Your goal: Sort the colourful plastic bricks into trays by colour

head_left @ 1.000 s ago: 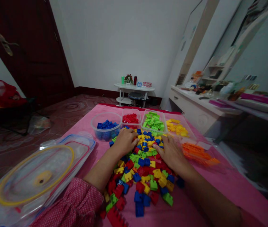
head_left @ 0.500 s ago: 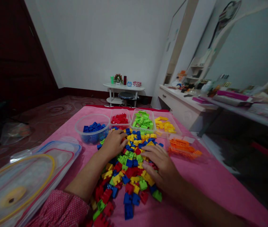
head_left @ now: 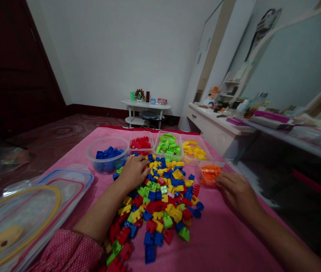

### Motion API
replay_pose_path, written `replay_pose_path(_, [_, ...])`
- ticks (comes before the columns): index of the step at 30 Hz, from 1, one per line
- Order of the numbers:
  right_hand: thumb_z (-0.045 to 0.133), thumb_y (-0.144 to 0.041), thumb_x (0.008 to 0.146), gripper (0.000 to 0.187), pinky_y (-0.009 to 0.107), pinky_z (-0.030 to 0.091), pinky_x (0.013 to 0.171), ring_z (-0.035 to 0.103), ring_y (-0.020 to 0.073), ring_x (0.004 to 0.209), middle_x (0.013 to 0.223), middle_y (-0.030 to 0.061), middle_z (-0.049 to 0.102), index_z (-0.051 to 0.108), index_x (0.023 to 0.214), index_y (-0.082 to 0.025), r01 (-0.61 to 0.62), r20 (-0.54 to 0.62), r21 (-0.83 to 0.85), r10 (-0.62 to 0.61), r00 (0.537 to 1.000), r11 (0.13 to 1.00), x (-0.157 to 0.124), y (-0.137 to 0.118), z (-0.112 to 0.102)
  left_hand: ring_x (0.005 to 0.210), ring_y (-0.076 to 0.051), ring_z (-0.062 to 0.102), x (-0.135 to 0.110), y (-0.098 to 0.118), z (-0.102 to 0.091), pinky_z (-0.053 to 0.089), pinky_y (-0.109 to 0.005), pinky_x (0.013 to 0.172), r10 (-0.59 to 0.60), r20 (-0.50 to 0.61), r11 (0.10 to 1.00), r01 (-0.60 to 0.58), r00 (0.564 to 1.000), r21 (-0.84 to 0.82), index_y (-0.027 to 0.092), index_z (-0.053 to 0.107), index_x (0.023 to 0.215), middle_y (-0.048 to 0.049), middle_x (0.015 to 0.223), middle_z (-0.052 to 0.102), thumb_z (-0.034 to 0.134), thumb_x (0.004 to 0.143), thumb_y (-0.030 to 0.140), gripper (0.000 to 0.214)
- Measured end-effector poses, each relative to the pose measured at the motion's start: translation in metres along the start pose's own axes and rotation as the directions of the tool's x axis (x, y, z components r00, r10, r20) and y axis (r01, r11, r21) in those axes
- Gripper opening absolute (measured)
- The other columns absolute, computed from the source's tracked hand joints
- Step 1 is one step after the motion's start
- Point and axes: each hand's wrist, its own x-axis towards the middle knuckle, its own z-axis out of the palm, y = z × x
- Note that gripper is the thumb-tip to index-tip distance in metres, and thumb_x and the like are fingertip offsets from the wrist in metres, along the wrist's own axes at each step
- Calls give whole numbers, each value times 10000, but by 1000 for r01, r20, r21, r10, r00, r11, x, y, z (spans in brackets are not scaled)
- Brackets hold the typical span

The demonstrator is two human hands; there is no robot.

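A mixed heap of toy building bricks point(head_left: 160, 206) in red, blue, yellow and green lies on a pink cloth point(head_left: 219, 234). My left hand point(head_left: 134, 173) rests on the heap's upper left, fingers slightly bent and thumb apart, with no brick visibly gripped. At the right, my right hand point(head_left: 238, 190) reaches the near right edge of a clear container of orange bricks point(head_left: 211, 173). Its fingers are closed together, and whatever they hold is hidden. Behind the heap stand a round tub of blue bricks point(head_left: 108, 155) and boxes of red bricks point(head_left: 140, 142), green bricks point(head_left: 168, 144) and yellow bricks point(head_left: 194, 150).
Clear lids with coloured rims point(head_left: 55, 192) lie stacked at the left. To the right stands a white dressing table point(head_left: 217, 124) covered with bottles and boxes. Against the far wall are a small white table point(head_left: 146, 104) and a round stool point(head_left: 149, 115).
My right hand has moved right, from over the heap to the orange container. My left hand has stayed on the heap. The view has shifted slightly.
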Motion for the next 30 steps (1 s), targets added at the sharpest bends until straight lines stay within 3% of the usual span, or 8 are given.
replay_pose_path(6, [451, -202, 823, 180, 386, 399, 761, 551, 223, 789, 856, 82, 642, 631, 819, -204, -45, 95, -107, 56, 994, 993, 5, 10, -6, 1029, -230, 541, 0, 1, -2, 356, -379, 934, -1, 8, 1000, 1, 1000, 0, 204, 647, 1061, -94, 1088, 611, 446, 861, 329, 310])
replay_pose_path(11, [435, -138, 775, 341, 425, 370, 914, 504, 276, 1066, 1161, 128, 583, 603, 1070, -172, -25, -20, -86, 23, 1000, 996, 6, -23, -13, 1036, -237, 537, 0, 3, -4, 340, -398, 950, -12, 21, 1000, 12, 1000, 5, 208, 647, 1062, -93, 1095, 608, 427, 869, 344, 322])
replay_pose_path(12, [405, -117, 790, 359, 387, 388, 901, 507, 256, 1082, 1177, 119, 577, 592, 1090, -177, -7, 13, -37, 8, 1000, 999, 8, -35, -13, 1036, -241, 537, -1, 3, -4, 333, -408, 955, -12, 20, 1000, 12, 1000, 9, 210, 647, 1061, -92, 1096, 608, 423, 871, 348, 325])
replay_pose_path(14, [373, -100, 813, 390, 303, 431, 791, 555, 209, 1018, 1183, 93, 577, 569, 1128, -216, -8, 202, 55, -4, 979, 998, 12, -58, -11, 1034, -247, 537, -1, 2, -3, 321, -427, 963, -12, 20, 1000, 11, 1000, 17, 213, 645, 1065, -90, 1101, 609, 417, 873, 355, 330])
replay_pose_path(17, [451, -109, 765, 465, 273, 422, 705, 581, 214, 970, 1217, 103, 548, 522, 1208, -232, -124, 471, 58, 83, 878, 991, 23, -82, -4, 1040, -245, 536, 0, 2, -2, 329, -413, 960, 0, 29, 1000, 0, 1000, 17, 203, 644, 1072, -90, 1103, 613, 418, 874, 354, 336])
replay_pose_path(21, [434, -143, 803, 376, 264, 394, 694, 589, 210, 903, 1066, 124, 591, 563, 1152, -194, -236, 566, 74, 154, 810, 969, 38, -91, 0, 1048, -240, 538, 0, 1, -3, 346, -388, 953, 16, 32, 1000, -16, 999, 15, 191, 644, 1078, -98, 1103, 619, 427, 874, 345, 335])
replay_pose_path(26, [463, -159, 788, 231, 244, 363, 654, 595, 195, 819, 925, 105, 640, 645, 929, -175, -218, 553, 132, 110, 826, 967, 53, -91, -17, 1081, -252, 531, 0, -5, -9, 354, -399, 966, 48, 97, 999, -46, 994, -23, 195, 627, 1115, -107, 1129, 612, 470, 857, 357, 342])
replay_pose_path(30, [520, -176, 751, 155, 250, 346, 630, 595, 190, 763, 799, 60, 665, 667, 794, -200, -191, 452, 183, 90, 887, 964, 75, -97, -35, 1173, -287, 467, 0, -3, -19, 351, -419, 993, 20, 81, 998, -15, 997, -62, 191, 563, 1223, -143, 1269, 514, 573, 793, 370, 467])
